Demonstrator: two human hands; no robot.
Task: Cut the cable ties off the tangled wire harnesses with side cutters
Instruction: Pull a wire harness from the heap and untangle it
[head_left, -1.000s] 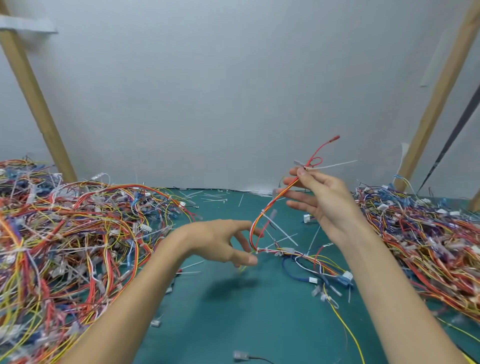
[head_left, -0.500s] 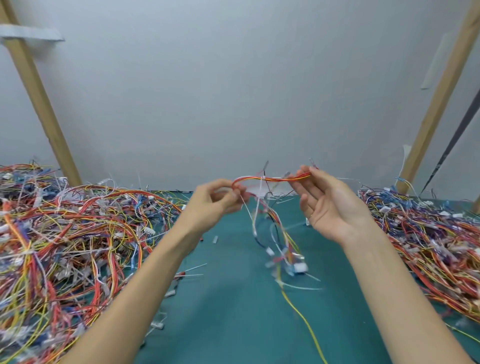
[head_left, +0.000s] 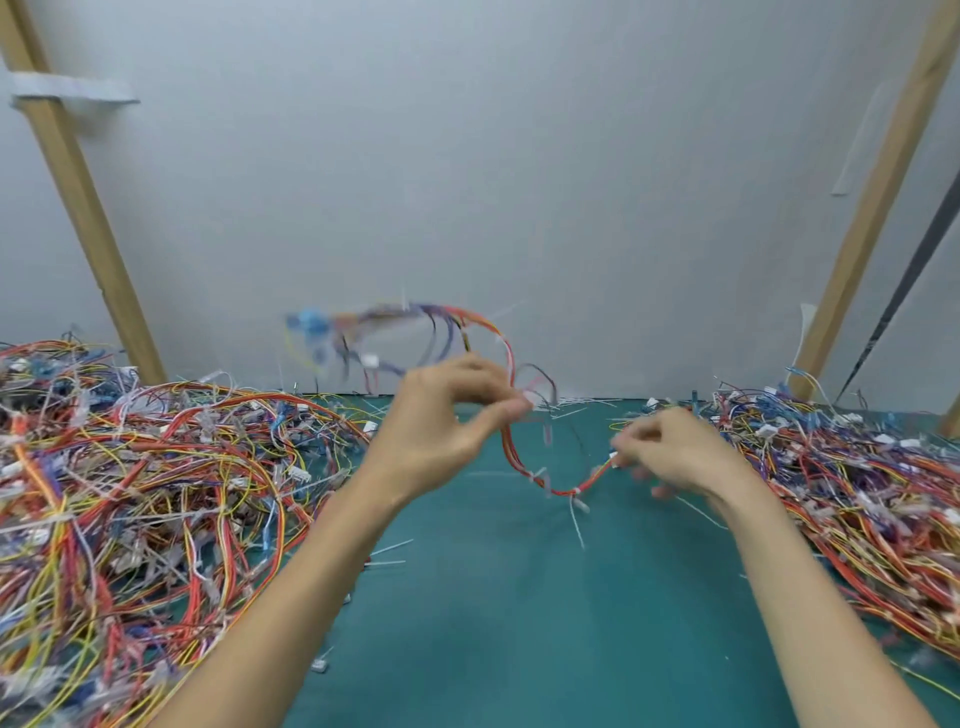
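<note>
Here your left hand (head_left: 447, 421) pinches the harness (head_left: 519, 457) high while your right hand (head_left: 670, 452) grips its low end, spreading the loop to expose a tie (head_left: 577, 501).

Harness end (head_left: 332, 332) and right hand (head_left: 670, 457) blurred; piles (head_left: 130, 493) cropped.

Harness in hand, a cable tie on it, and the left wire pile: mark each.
harness (head_left: 511, 447), head view, on its red wire bundle.
cable tie (head_left: 575, 514), head view, on its white tail.
left wire pile (head_left: 156, 467), head view, on its middle.
</note>
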